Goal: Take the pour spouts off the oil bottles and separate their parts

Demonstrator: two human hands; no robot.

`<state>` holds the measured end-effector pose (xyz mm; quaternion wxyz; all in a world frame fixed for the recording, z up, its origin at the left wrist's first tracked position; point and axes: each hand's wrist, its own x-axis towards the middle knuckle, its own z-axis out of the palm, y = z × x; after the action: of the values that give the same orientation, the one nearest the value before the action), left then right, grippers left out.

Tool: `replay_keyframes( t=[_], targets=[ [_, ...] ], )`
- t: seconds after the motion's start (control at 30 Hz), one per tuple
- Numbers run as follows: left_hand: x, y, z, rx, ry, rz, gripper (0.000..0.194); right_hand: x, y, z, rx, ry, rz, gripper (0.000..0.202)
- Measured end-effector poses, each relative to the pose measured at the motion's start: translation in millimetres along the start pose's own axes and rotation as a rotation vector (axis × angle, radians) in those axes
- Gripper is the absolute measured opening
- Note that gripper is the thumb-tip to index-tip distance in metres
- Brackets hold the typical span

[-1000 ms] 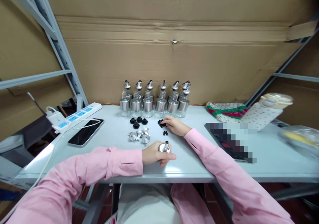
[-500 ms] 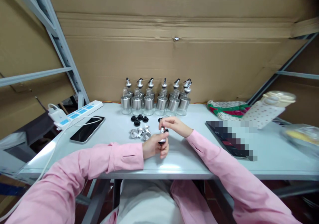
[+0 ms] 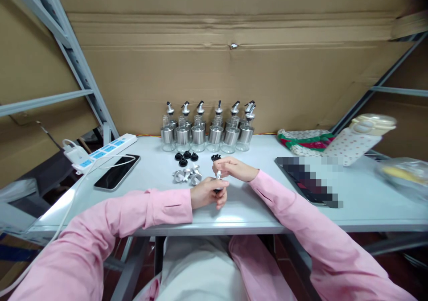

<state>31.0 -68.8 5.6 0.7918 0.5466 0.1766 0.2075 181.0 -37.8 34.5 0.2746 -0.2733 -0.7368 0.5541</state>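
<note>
the left hand point(image 3: 209, 193) is closed round a spout point(image 3: 218, 175), thumb and fingers about its base, low over the bench point(image 3: 257, 203) near the front edge. the right hand point(image 3: 236, 168) has its fingers curled at the tip of that spout; whether they pinch anything is hidden, so i cannot tell. the two hands are close together, and whether they touch is unclear.

the likeliest slip is at the spout's tip. it is narrow and the fingers cover it, so a small part set there could go on crooked or spring loose. if the left hand's hold is slack, a push from above could tip or twist the spout in its grasp.

the black bits point(image 3: 216, 157) lie just beyond the right hand, small enough that a knuckle could scatter them. the loose spouts point(image 3: 195, 179) sit close by the left hand and could roll if its knuckles swing that way; the stoppers point(image 3: 183, 162) behind them are less exposed. the bottles point(image 3: 182, 137), glass and packed tightly at the back, would likely knock together only after a long, careless reach.
</note>
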Motion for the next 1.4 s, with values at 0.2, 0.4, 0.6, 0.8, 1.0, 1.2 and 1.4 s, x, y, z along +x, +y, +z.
replay_keyframes(
  t=[0.2,0.4,0.6,0.8,1.0,1.2,1.4],
  targets=[
    [-1,-2,3.3,0.042,0.001,0.048,0.04,0,3,-15,0.028,0.273,-0.02,0.048],
    [0,-6,0.7,0.088,-0.043,0.055,0.038,-5,13,-51,0.026,0.478,0.019,0.037],
    [1,-5,1.0,0.089,-0.023,0.037,0.041,-4,32,-62,-0.218,0.329,0.189,0.035],
    [1,-5,2.0,0.075,-0.014,0.04,0.041,-4,45,-67,-0.415,0.229,0.22,0.028],
    [0,-3,3.2,0.071,0.0,0.03,0.043,-6,44,-66,-0.469,0.144,0.258,0.023],
    [1,-3,2.2,0.078,0.004,0.027,0.042,-7,38,-61,-0.403,0.069,0.256,0.033],
    [1,-4,2.6,0.076,-0.001,0.034,0.042,-5,37,-57,-0.489,0.049,0.159,0.036]
  ],
)
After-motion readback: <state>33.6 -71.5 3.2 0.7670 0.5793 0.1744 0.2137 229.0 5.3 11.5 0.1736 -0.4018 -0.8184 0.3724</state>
